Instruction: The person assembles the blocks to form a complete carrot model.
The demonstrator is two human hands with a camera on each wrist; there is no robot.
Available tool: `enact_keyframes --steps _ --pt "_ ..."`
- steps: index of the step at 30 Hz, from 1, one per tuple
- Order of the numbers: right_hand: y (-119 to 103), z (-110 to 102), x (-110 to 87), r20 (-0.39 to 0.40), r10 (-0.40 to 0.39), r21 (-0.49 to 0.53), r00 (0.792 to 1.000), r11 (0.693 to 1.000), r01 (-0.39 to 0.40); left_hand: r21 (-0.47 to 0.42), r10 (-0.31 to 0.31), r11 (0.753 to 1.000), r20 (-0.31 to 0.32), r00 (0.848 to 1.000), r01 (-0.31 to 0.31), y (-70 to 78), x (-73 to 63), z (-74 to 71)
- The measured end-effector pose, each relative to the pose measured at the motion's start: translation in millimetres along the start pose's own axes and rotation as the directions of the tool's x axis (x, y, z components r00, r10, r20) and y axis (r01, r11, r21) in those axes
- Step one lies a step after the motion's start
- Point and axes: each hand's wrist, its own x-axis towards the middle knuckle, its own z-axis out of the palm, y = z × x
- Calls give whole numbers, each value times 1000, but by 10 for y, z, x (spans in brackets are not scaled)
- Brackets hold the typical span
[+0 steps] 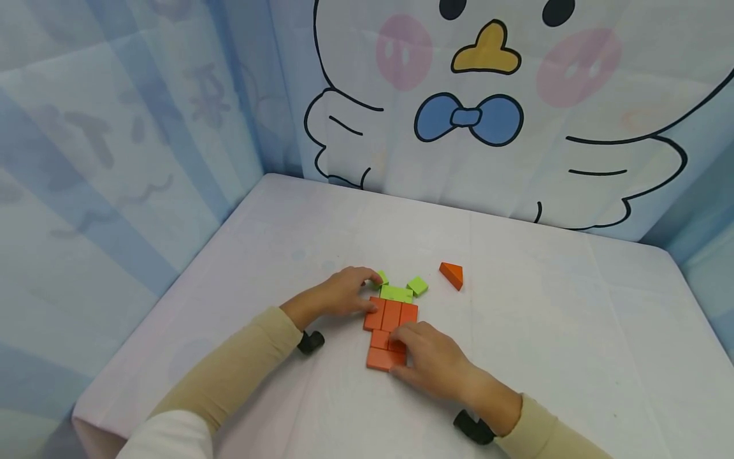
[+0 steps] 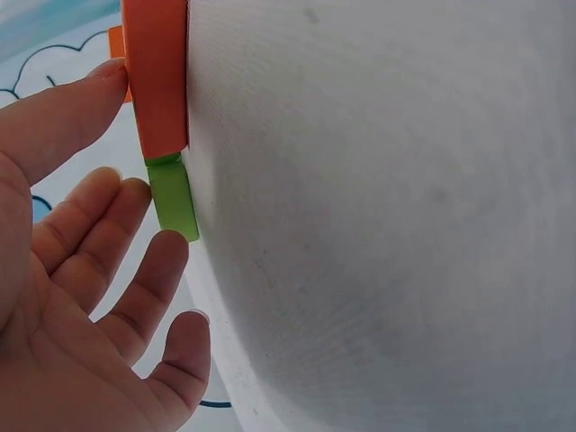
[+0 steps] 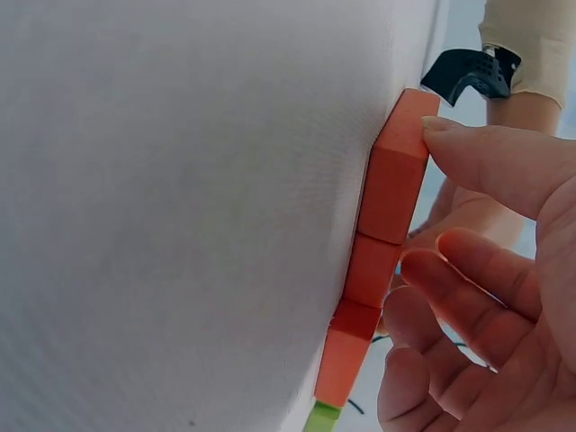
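Note:
Flat orange blocks [image 1: 392,313] lie side by side in several rows on the white table, forming one figure. A wide green block [image 1: 396,294] adjoins their far end, with one small green block [image 1: 417,285] off its right corner and another [image 1: 383,278] off its left. My left hand [image 1: 346,293] is at the figure's upper left, thumb at an orange block [image 2: 160,76] and fingertips beside a green block [image 2: 173,200]. Over the lower right part is my right hand [image 1: 438,363], its thumb touching the bottom orange block [image 3: 405,126] and its other fingers loosely bent.
An orange triangular block [image 1: 452,275] lies apart, beyond the figure to the right. Black wrist mounts [image 1: 311,343] show under both wrists. A printed cloth [image 1: 470,166] hangs behind the table [image 1: 573,331], and a blue striped one [image 1: 115,159] along the left.

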Motion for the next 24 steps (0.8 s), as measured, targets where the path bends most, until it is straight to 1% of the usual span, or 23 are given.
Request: enact_keyframes --steps 10,16,20,24 --pt "0 -9 16 27 18 10 999 1000 -19 8 -2 1000 -2 1000 2 -15 11 6" --pt "65 -53 28 29 52 39 998 998 -53 7 4 1000 -2 1000 -4 -26 21 12" --pt "199 -173 62 2 102 30 995 994 -102 5 5 1000 -2 1000 -5 -19 16 11" --pt "451 -337 124 -56 176 -34 983 983 -178 7 3 1000 -1 1000 -3 -16 15 8"
